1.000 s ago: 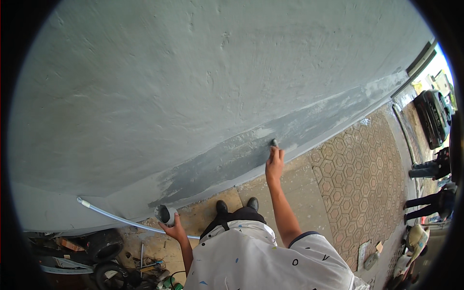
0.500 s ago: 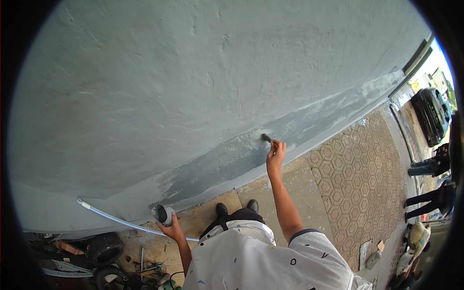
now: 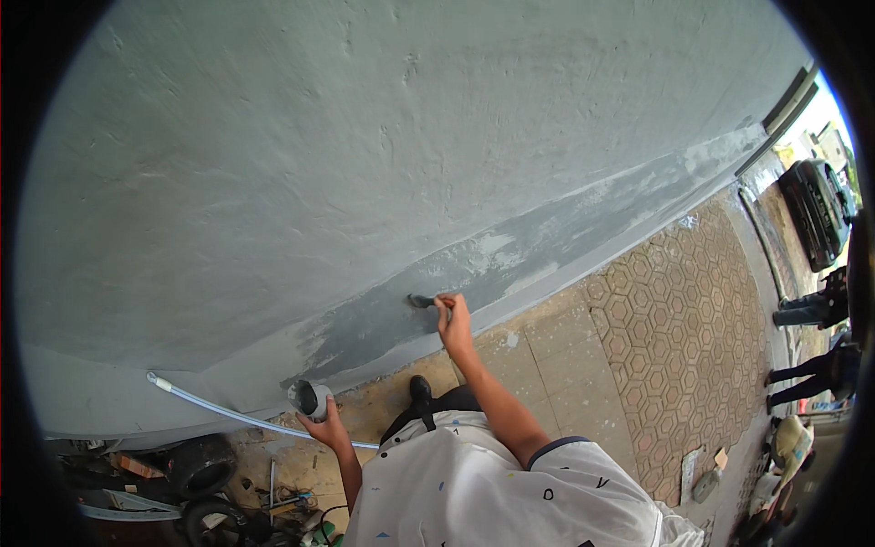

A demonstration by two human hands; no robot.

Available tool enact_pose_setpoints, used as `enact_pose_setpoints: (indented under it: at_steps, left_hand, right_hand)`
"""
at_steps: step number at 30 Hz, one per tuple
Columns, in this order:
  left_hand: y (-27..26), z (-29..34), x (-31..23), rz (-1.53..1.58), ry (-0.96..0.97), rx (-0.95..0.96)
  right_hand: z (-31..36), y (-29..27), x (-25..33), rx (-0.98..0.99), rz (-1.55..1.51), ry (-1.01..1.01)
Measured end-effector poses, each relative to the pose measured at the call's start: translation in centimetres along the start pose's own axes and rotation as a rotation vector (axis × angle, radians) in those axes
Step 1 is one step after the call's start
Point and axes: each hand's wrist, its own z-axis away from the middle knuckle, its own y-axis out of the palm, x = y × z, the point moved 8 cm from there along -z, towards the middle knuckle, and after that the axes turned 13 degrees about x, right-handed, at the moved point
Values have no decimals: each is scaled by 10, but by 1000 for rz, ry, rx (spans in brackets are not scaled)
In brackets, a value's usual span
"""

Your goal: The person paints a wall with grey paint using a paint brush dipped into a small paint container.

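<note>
Wall (image 3: 273,201): light-grey, rough-surfaced, bearing a dark-grey slanting band (image 3: 547,244).
Right hand (image 3: 455,326): gripping small dark paintbrush (image 3: 420,301) by its handle.
Paintbrush: head over the band's left half; contact cannot be confirmed.
Left hand (image 3: 326,426): gripping grey cylindrical cup (image 3: 322,401).
Cup: just below the band's left end.

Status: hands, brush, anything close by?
Right hand gripping brush, bristles at wall's dark band. Left hand holding cup. Hose passing behind left wrist.
</note>
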Motion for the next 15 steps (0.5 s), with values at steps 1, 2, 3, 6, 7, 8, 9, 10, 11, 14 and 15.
enact_pose_setpoints:
  at_steps: [1, 2, 3, 6, 7, 8, 9, 10, 11, 14, 15]
  left_hand:
    - [-4, 0, 7, -10, -4, -16]
    - [-6, 0, 12, -19, -8, -30]
    - [-6, 2, 12, -20, -9, -27]
    - [-2, 7, 15, -19, -51, 6]
    - [-1, 8, 19, -1, -49, -2]
    - [-1, 10, 21, 17, -47, -11]
    - [5, 10, 21, 18, -46, 1]
    - [12, 10, 18, 30, -33, 32]
    - [17, 9, 17, 41, -20, 57]
    - [26, 6, 14, 6, 20, 56]
    - [28, 6, 10, 7, 19, 57]
  right_hand:
    - [-6, -26, -9, -84, 35, 33]
    - [-12, -56, -17, -171, 72, 65]
    - [-18, -85, -18, -235, 163, 37]
    - [-25, -124, -9, -318, 340, -7]
    - [-26, -127, 1, -329, 422, -28]
    - [-24, -115, 8, -315, 430, -32]
    - [-20, -103, 4, -255, 496, -6]
    - [-14, -83, 5, -184, 476, -27]
    - [-5, -57, 11, -75, 465, -54]
    - [27, 18, 29, 219, 379, -151]
    - [27, 22, 33, 220, 379, -151]
